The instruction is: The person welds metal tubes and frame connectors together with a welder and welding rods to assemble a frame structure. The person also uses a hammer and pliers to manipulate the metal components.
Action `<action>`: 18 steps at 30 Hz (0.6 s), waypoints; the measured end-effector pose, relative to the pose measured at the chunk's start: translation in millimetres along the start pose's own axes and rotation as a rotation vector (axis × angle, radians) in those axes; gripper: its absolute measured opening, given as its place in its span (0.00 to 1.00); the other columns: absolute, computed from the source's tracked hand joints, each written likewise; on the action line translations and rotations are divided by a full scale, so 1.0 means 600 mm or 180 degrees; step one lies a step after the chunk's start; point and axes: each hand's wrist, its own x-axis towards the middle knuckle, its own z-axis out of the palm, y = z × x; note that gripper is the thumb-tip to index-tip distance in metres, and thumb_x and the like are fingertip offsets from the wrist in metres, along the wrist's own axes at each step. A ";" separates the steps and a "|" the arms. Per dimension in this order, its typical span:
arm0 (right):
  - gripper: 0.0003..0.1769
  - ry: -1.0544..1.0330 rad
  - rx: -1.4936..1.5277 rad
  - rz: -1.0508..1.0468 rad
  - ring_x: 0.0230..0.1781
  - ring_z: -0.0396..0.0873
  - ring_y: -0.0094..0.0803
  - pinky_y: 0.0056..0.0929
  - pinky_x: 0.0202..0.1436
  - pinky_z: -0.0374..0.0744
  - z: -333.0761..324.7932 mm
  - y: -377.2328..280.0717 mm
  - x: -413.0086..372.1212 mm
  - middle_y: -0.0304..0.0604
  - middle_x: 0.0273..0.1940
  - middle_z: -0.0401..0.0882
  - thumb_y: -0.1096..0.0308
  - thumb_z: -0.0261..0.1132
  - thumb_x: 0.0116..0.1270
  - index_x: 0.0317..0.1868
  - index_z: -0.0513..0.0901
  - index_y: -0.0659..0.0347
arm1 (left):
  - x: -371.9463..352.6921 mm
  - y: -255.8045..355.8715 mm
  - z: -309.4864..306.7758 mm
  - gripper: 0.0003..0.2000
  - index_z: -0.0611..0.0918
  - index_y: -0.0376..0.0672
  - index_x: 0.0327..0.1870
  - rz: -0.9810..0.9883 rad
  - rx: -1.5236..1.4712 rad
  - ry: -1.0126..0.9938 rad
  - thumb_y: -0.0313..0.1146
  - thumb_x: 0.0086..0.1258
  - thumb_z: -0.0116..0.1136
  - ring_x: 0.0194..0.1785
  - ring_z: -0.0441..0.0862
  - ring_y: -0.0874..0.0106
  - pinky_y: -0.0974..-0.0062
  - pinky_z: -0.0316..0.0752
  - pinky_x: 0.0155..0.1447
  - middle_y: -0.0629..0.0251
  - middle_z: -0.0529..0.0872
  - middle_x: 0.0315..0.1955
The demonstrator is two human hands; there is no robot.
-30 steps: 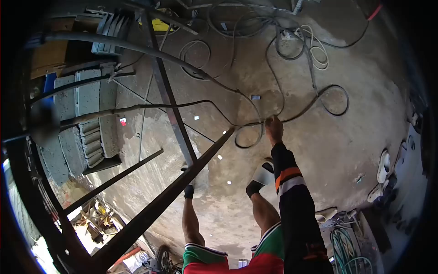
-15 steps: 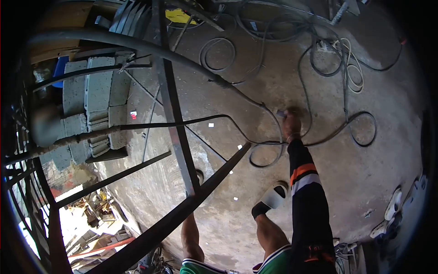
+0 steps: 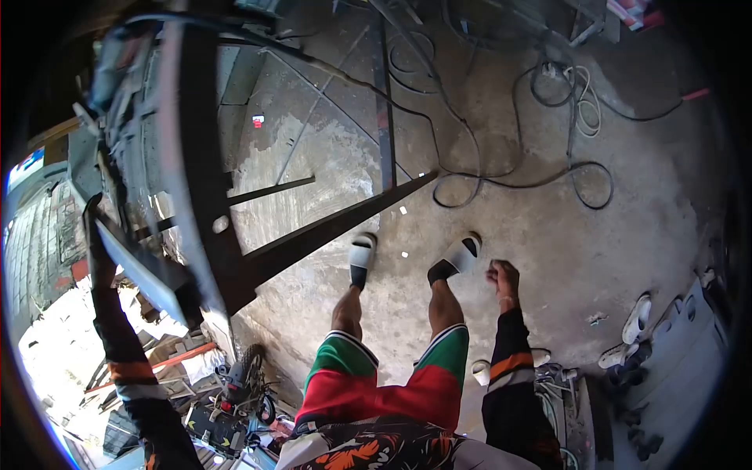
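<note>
My left hand (image 3: 99,247) is at the far left, in shadow, its fingers stretched out along the edge of a grey metal piece (image 3: 139,262); whether it presses on that piece I cannot tell. My right hand (image 3: 505,280) hangs over the concrete floor (image 3: 564,258), to the right of my foot in a grey-and-white slide (image 3: 466,252). Its fingers are curled in, with nothing showing in them. Between my hands, a dark metal frame (image 3: 196,157) stands at the left, and one long bar (image 3: 337,223) reaches from it across the floor.
Black cable (image 3: 595,205) lies in loops at the upper right beside a coiled pale cord (image 3: 589,110). Shoes (image 3: 638,317) line the right edge. A motorbike (image 3: 249,376) and scrap pieces (image 3: 168,356) are at the lower left. Small white scraps (image 3: 404,210) dot the floor.
My right hand has come back from beside the cable toward my body, its fingers curled. My left hand has come into view, and the metal frame looms larger at the left.
</note>
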 end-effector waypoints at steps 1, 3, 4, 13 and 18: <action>0.09 -0.0045 0.0129 -0.0001 0.27 0.83 0.31 0.28 0.30 0.83 0.009 -0.001 -0.066 0.42 0.32 0.82 0.67 0.66 0.66 0.43 0.82 0.64 | 0.005 0.053 0.002 0.28 0.69 0.38 0.69 0.0123 0.0324 -0.0021 0.19 0.65 0.54 0.66 0.70 0.63 0.69 0.64 0.70 0.55 0.73 0.63; 0.09 -0.0139 0.0237 -0.0084 0.27 0.82 0.30 0.27 0.30 0.83 0.041 -0.021 -0.181 0.40 0.34 0.82 0.68 0.66 0.66 0.44 0.83 0.63 | 0.008 0.059 0.011 0.29 0.69 0.38 0.67 0.0428 0.0493 0.0346 0.15 0.60 0.48 0.63 0.72 0.54 0.62 0.66 0.69 0.49 0.74 0.59; 0.10 -0.0142 0.0085 -0.0283 0.28 0.82 0.29 0.27 0.31 0.83 0.062 -0.033 -0.244 0.40 0.35 0.82 0.68 0.66 0.66 0.45 0.83 0.62 | 0.009 0.085 0.003 0.29 0.70 0.40 0.67 0.0156 0.0394 0.0295 0.14 0.60 0.44 0.63 0.71 0.48 0.59 0.66 0.70 0.46 0.73 0.59; 0.08 -0.0366 0.0279 -0.1834 0.42 0.80 0.24 0.28 0.44 0.82 0.250 -0.166 -0.677 0.37 0.41 0.81 0.69 0.69 0.68 0.45 0.83 0.62 | 0.004 0.099 0.008 0.29 0.61 0.57 0.76 -0.0617 0.0595 0.0077 0.33 0.73 0.45 0.78 0.53 0.46 0.30 0.50 0.73 0.56 0.57 0.76; 0.07 -0.0609 0.0373 -0.2907 0.41 0.78 0.20 0.24 0.45 0.80 0.313 -0.181 -0.798 0.37 0.47 0.81 0.73 0.68 0.68 0.45 0.85 0.63 | -0.022 0.117 0.012 0.32 0.62 0.61 0.76 0.0134 0.0398 0.0354 0.30 0.69 0.50 0.79 0.55 0.53 0.27 0.44 0.74 0.57 0.63 0.73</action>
